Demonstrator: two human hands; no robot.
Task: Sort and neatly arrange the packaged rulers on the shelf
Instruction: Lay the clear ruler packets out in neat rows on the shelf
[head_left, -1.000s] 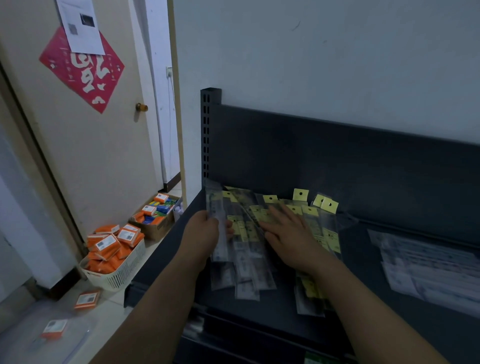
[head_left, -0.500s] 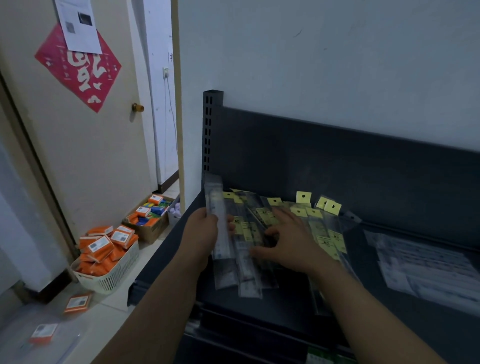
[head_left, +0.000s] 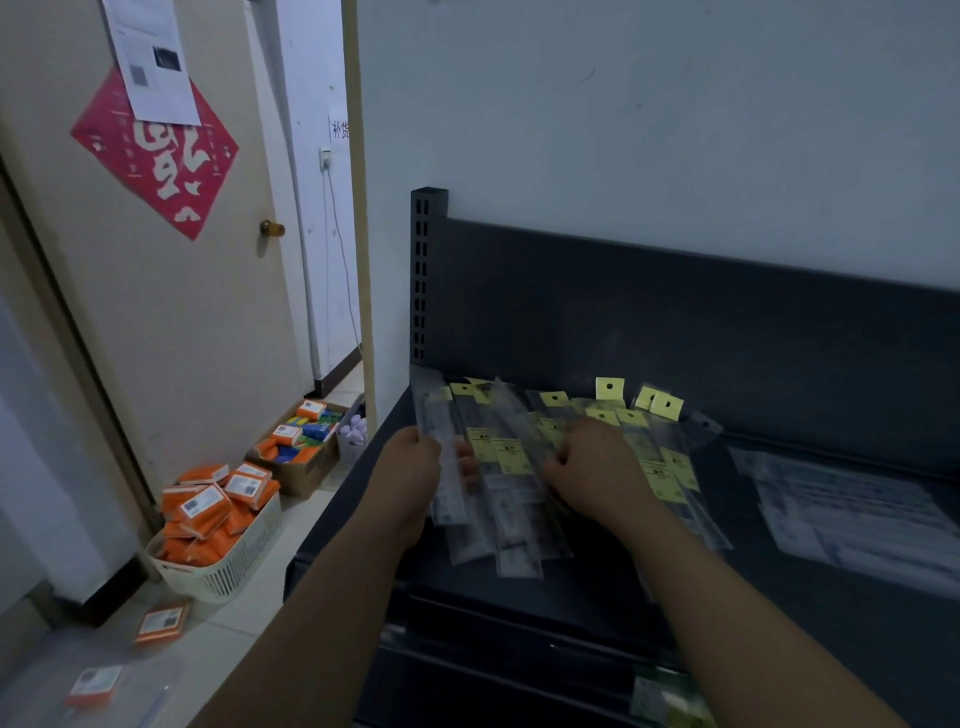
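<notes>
Your left hand (head_left: 410, 478) grips one ruler (head_left: 434, 410) around its middle at the left edge of the shelf (head_left: 545, 597). The pack is raised off the pile and its top end points toward the back-left corner. Just beside it, your right hand (head_left: 597, 470) rests on the rulers (head_left: 519, 540) with its fingers curled down into them. You cannot tell whether it pinches a pack or only presses on the pile.

The rulers lie fanned and overlapping on the left part of the shelf. Their clear ends point toward the front edge and their yellow tags (head_left: 609, 388) toward the back. A second spread of clear packs (head_left: 852, 514) lies toward the right edge, apart from the rulers.

Behind them rises the dark back panel (head_left: 675, 322), with a slotted post (head_left: 428, 270) at its left corner and the pale wall (head_left: 623, 130) above.

On the floor to your left lies a loose orange box (head_left: 161, 621). Farther off is a white basket (head_left: 223, 577) heaped with more orange boxes, then a carton (head_left: 306, 467) of mixed packs. Beyond them is a door (head_left: 182, 312) bearing a red sign (head_left: 156, 156) and a sheet of paper (head_left: 150, 57).
</notes>
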